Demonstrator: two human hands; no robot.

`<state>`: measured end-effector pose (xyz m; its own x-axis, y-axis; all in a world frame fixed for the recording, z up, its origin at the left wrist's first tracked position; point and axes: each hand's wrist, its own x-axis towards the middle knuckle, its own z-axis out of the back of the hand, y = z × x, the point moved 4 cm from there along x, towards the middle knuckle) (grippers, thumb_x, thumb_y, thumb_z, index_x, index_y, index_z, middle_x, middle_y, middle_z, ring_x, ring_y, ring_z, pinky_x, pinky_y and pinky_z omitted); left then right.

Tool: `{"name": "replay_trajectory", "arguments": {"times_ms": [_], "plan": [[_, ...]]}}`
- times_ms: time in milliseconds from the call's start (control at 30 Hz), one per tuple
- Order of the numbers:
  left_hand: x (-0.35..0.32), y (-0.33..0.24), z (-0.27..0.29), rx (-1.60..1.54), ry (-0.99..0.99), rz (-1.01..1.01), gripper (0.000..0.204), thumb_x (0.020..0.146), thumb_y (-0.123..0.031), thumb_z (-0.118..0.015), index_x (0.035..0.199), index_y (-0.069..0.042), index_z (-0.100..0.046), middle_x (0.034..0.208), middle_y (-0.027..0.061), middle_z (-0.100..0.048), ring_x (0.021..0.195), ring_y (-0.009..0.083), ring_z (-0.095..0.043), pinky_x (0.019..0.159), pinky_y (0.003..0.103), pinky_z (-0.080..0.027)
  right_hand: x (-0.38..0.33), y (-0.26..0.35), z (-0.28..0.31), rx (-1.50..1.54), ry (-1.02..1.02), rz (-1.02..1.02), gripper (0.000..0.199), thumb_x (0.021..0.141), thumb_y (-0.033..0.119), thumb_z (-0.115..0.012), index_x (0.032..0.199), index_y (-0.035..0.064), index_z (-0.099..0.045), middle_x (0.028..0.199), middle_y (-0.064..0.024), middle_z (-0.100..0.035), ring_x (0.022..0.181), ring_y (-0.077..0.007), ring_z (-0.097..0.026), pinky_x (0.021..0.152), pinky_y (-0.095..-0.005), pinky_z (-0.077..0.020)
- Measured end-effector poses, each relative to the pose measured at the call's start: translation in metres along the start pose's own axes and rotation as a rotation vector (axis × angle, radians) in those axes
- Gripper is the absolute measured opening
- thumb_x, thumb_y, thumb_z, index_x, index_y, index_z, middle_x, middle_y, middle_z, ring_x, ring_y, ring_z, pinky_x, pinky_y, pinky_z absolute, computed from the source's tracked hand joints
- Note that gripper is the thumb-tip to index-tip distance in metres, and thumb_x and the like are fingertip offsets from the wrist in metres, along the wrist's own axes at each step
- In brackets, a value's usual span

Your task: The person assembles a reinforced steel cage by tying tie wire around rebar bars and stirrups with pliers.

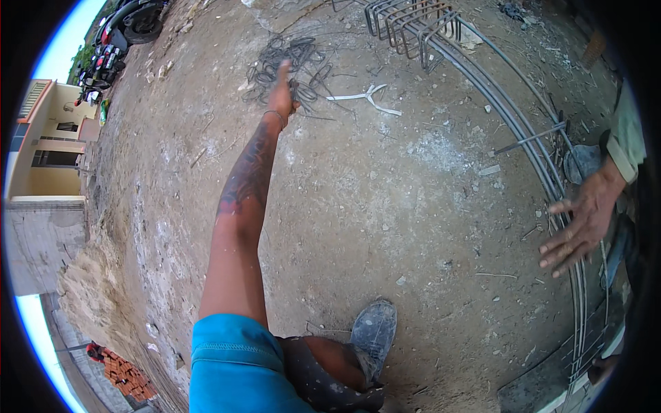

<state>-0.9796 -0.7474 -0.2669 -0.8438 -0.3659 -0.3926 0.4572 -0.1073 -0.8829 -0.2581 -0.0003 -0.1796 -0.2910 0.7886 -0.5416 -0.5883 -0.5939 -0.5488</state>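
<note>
The left hand [280, 96] is extended at full reach over a loose tangle of dark wire [303, 52], which lies on the dirt ground [358, 227] toward the upper middle of the view. One finger points forward and the thumb side faces right; how far the remaining fingers are open, and whether they have hold of any wire, cannot be told. The right hand is out of view, so the state of its fingers cannot be judged. Loose wire ends stray past the right edge of the tangle, near a forked white strip [356, 96]. At the upper right, a row of bent metal stirrups [412, 20] sits around long steel bars [516, 122], which appear to curve down the right side and bound the working area there. A co-worker's hand [584, 219], fingers spread, is over these bars; contact cannot be confirmed. Between the outstretched arm and the bars runs a broad stretch of ground with pale dust and small debris. The lower margin of this room is taken by a dusty shoe [375, 332].
</note>
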Motion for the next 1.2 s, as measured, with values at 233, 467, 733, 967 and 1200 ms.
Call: {"name": "replay_trajectory", "arguments": {"times_ms": [233,467,733,967,1200], "plan": [[0.063,0.014,-0.047,0.994,-0.375,-0.484,0.030,0.075,-0.018,-0.063,0.104,-0.016,-0.068,0.099,0.0169,-0.066,0.097,0.0351,-0.062,0.082,0.042,-0.049,0.024,-0.042,-0.021,0.075,0.083,0.068,0.140,0.058,0.068,-0.074,0.139,-0.0136,0.007,0.142,-0.0409,-0.004,0.133,-0.0522,-0.012,0.110,-0.0501,-0.0179],[0.059,0.031,-0.056,1.182,-0.265,-0.537,0.031,0.079,-0.022,-0.057,0.107,-0.015,-0.067,0.102,0.0177,-0.065,0.095,0.0341,-0.063,0.081,0.041,-0.050,0.017,-0.038,-0.006,0.177,0.132,0.143,0.132,0.062,0.059,-0.077,0.140,-0.0125,0.001,0.141,-0.0416,-0.007,0.134,-0.0503,-0.012,0.110,-0.0504,-0.0186],[-0.030,-0.031,-0.069,1.223,-0.167,-0.631,0.043,0.073,-0.042,-0.064,0.084,-0.001,-0.067,0.083,0.0221,-0.066,0.081,0.0349,-0.065,0.071,0.043,-0.051,-0.031,-0.038,-0.013,0.451,-0.258,0.345,0.115,0.060,0.049,-0.075,0.143,-0.0024,-0.014,0.139,-0.0248,-0.030,0.132,-0.0424,-0.024,0.110,-0.0470,-0.0189],[-0.342,0.027,-0.065,1.369,1.300,-0.399,0.012,0.077,-0.011,-0.065,0.083,-0.001,-0.070,0.082,0.0120,-0.070,0.078,0.0212,-0.067,0.076,0.030,-0.051,-0.033,0.016,0.016,0.481,-0.290,0.387,0.095,0.068,0.048,-0.072,0.143,0.0088,-0.028,0.142,-0.0388,-0.011,0.135,-0.0491,-0.013,0.110,-0.0508,-0.0184],[-0.727,-0.028,-0.255,1.067,1.838,-0.753,0.016,0.082,-0.015,-0.061,0.090,-0.001,-0.064,0.072,0.0110,-0.065,0.064,0.0221,-0.064,0.062,0.033,-0.049,-0.086,-0.020,-0.044,1.301,-0.482,0.632,0.080,0.085,0.051,-0.057,0.140,-0.0003,-0.028,0.142,-0.0248,-0.028,0.133,-0.0374,-0.027,0.107,-0.0470,-0.0267]]}}
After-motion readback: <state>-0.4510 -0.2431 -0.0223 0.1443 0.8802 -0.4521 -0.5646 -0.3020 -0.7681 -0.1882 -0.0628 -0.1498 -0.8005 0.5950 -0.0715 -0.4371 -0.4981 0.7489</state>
